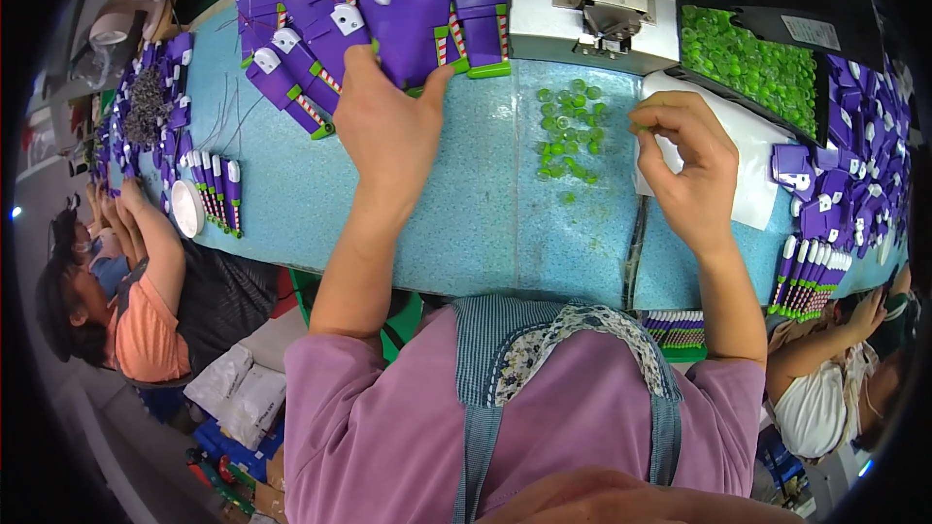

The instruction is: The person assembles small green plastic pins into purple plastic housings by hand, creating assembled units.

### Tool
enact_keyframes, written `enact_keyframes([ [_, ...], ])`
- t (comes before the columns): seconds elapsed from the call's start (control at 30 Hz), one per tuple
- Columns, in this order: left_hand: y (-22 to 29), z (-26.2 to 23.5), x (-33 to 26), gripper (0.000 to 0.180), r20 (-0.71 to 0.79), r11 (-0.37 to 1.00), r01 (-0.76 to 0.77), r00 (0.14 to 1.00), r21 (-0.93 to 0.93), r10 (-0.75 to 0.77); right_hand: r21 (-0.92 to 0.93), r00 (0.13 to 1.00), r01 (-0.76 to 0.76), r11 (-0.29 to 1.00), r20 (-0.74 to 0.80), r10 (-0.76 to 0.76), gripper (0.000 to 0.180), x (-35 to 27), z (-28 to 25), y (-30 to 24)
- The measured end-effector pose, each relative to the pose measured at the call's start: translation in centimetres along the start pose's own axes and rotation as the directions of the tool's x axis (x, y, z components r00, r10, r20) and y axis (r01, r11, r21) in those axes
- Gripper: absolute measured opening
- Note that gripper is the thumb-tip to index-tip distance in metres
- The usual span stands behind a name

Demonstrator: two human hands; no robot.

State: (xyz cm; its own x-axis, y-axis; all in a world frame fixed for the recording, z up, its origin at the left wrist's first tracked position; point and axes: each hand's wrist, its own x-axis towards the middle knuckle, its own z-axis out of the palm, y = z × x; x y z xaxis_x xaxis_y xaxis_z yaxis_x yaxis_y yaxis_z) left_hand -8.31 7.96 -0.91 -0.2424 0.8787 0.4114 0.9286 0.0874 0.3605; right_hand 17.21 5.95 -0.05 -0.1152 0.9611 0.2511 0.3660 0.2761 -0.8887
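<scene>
I'm in a factory assembly workshop, by the look of my long blue worktable point(476, 233): identical purple plastic casings point(413, 34) lie in rows, more purple parts point(849, 180) are heaped to my right, and green translucent domes point(743, 73) come by the trayful. A metal bench machine point(546, 34) faces me, and co-workers point(150, 335) (one in orange) flank the table.

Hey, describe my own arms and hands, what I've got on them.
Your left hand and right hand are bare, without gloves. Plain, loose mauve sleeves end near the elbows, leaving the forearms uncovered.
</scene>
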Motion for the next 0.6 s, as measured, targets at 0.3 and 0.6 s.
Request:
enact_keyframes([
  [0.3, 3.1, -2.9, -4.5, 0.031, 0.527, 0.11, 0.516, 0.842, -0.849, 0.118, 0.025, 0.98, 0.176, 0.984, 0.09, -0.177, 0.028, -2.4, -1.6, -2.7],
  [0.6, 6.9, -2.9, -6.9, 0.022, 0.776, 0.001, 0.801, 0.58, -0.598, 0.247, 0.046, 0.967, 0.251, 0.967, 0.028, -0.253, 0.032, -4.3, -0.2, -3.4],
])
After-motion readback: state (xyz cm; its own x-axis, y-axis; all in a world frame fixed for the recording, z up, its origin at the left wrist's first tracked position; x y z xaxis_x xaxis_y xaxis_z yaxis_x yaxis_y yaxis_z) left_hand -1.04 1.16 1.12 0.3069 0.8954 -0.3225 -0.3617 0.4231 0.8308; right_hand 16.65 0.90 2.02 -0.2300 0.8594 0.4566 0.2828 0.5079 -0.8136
